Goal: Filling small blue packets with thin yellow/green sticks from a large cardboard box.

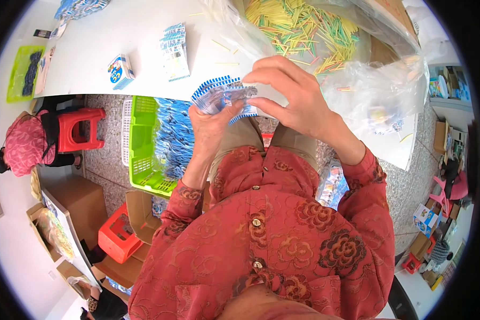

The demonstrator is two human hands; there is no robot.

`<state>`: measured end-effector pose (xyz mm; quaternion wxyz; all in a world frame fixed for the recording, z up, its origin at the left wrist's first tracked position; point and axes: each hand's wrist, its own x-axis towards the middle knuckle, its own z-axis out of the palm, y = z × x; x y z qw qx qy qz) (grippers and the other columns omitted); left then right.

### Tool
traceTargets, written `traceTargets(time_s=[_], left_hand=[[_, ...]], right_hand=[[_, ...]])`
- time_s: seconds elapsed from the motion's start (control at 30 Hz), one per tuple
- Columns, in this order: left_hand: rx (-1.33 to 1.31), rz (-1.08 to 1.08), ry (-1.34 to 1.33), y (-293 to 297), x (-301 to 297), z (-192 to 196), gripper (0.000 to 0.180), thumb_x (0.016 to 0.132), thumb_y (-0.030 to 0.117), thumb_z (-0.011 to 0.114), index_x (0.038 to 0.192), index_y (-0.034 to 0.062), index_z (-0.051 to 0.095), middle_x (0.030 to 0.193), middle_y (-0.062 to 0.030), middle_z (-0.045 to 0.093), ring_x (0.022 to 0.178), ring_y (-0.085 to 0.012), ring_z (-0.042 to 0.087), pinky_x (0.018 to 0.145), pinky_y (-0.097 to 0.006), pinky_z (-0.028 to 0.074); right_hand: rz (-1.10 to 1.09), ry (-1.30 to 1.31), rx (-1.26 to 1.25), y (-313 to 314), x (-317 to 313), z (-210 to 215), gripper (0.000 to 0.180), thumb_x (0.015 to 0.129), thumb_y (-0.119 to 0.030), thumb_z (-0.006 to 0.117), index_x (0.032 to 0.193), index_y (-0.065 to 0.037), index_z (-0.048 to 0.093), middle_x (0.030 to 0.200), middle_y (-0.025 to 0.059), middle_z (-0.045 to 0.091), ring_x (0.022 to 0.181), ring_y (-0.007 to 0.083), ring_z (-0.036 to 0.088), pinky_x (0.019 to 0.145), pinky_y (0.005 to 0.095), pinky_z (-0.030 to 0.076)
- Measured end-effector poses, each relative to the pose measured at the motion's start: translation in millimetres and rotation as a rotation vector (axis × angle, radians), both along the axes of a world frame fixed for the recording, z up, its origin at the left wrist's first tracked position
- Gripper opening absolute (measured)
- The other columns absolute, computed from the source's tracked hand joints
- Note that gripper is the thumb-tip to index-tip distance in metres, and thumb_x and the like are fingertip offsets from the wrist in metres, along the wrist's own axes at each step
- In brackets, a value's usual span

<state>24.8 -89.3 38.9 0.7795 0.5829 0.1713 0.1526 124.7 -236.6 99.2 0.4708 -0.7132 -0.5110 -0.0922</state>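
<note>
My left hand (210,125) is closed around a fanned stack of small clear plastic packets (218,92) with blue-and-white striped edges. They are held just off the table's near edge, above my lap. Beside the stack's right side is my right hand (298,98), its thumb and forefinger spread apart and the fingertips close to the packet edges. Whether they touch is hard to tell. On the white table (144,32) lie an overlapping row of similar packets (175,50) and a small blue-and-white stack (120,71).
Loose yellow, green and pink thin sticks (304,32) lie on clear plastic sheeting (368,85). A green crate (141,144) full of blue packets (173,136) stands to my left. Red stools (80,130), cardboard boxes (77,202) and another person (29,141) are further left.
</note>
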Motion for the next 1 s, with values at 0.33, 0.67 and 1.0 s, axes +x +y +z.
traceTargets(time_s=[0.33, 0.67, 1.0], left_hand=[[0.001, -0.006, 0.026, -5.4, 0.3, 4.8, 0.026, 0.070, -0.008, 0.067, 0.095, -0.0022, 0.063, 0.089, -0.0059, 0.064, 0.075, -0.0114, 0.060, 0.068, -0.024, 0.051], [0.103, 0.042, 0.068, -10.9, 6.5, -0.5, 0.020, 0.072, -0.001, 0.066, 0.092, -0.0011, 0.066, 0.082, -0.0002, 0.063, 0.070, -0.0056, 0.055, 0.063, -0.020, 0.045], [0.037, -0.106, 0.003, -11.7, 3.2, 2.3, 0.029, 0.070, -0.004, 0.068, 0.098, -0.0046, 0.061, 0.090, -0.0059, 0.064, 0.079, -0.0118, 0.060, 0.071, -0.024, 0.050]], right_hand=[[-0.135, -0.276, -0.087, -4.2, -5.1, -11.2, 0.021, 0.065, -0.003, 0.069, 0.085, -0.005, 0.062, 0.083, 0.0032, 0.056, 0.070, 0.0183, 0.057, 0.055, 0.0287, 0.046], [-0.068, -0.417, -0.209, -11.0, -15.1, -7.0, 0.027, 0.065, -0.006, 0.062, 0.092, -0.002, 0.060, 0.094, 0.0071, 0.059, 0.069, 0.0183, 0.058, 0.054, 0.0296, 0.048], [-0.066, -0.265, -0.374, -4.2, -10.9, -14.4, 0.015, 0.067, -0.009, 0.059, 0.080, -0.006, 0.051, 0.083, 0.0059, 0.053, 0.073, 0.0208, 0.058, 0.060, 0.0302, 0.048]])
